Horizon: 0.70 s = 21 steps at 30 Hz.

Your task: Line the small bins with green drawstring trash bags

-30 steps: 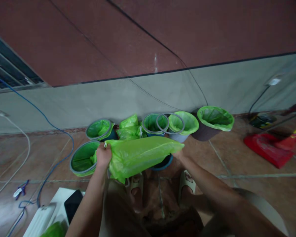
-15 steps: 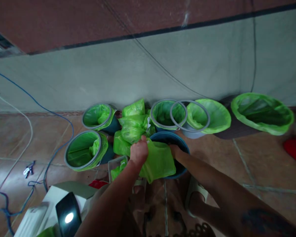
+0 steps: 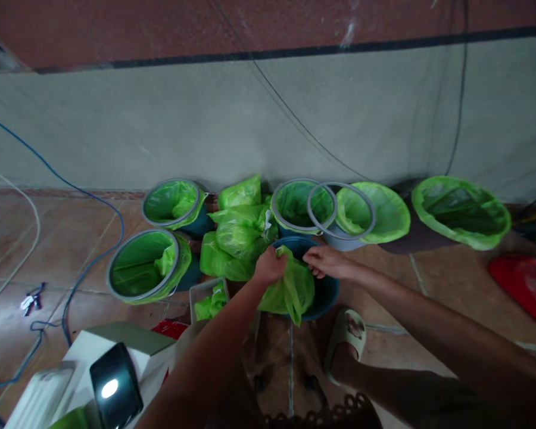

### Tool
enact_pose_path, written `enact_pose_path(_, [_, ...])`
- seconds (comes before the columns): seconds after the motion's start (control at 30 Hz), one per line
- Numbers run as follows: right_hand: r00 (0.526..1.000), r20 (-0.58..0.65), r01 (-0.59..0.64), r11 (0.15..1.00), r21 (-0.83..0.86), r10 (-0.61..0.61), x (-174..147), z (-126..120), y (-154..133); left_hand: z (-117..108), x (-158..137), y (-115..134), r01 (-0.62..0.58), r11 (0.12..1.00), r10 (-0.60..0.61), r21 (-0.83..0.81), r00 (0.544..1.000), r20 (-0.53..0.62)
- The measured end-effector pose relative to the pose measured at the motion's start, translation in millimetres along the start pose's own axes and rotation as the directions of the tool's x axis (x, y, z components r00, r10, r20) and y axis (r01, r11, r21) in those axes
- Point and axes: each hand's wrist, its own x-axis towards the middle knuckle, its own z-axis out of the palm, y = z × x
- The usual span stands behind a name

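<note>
A green plastic bag (image 3: pixel 297 289) hangs partly over the blue bucket (image 3: pixel 328 298). My left hand (image 3: pixel 270 266) is closed round the gathered top of this bag. Just right of it, above the bucket, my right hand (image 3: pixel 327 261) has its fingers curled together close to the bag. What those fingers pinch, if anything, is too small to tell. Behind my left hand lies a pile of filled green bags (image 3: pixel 239 232). A small pale container (image 3: pixel 195 292) beside my left forearm holds crumpled green plastic.
Lined bins stand along the wall: two at left (image 3: pixel 111 280), several at right, with a loose grey ring (image 3: pixel 371 223) among them. A phone (image 3: pixel 116 387) with a bright reflection lies on a white box (image 3: pixel 100 342). A blue cable (image 3: pixel 96 256) and keys (image 3: pixel 32 300) lie on the floor.
My right hand has come up out of the bucket to just above it. The bag now hangs bunched and narrower from my left hand, and the view has shifted slightly.
</note>
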Motion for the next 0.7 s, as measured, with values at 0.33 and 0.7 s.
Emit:
enact_pose_path(0.33, [1.000, -0.014, 0.027, 0.976, 0.218, -0.024, -28.5, 32.2, 40.3, 30.2, -0.8, 6.2, -0.135, 0.862, 0.331, -0.489, 0.881, 0.339])
enact_pose_path(0.7, [0.953, 0.167, -0.230, 0.963, -0.137, 0.252, -73.9, -36.6, 48.1, -14.6, -1.5, -2.4, -0.192, 0.816, 0.278, 0.545, 0.958, -0.078])
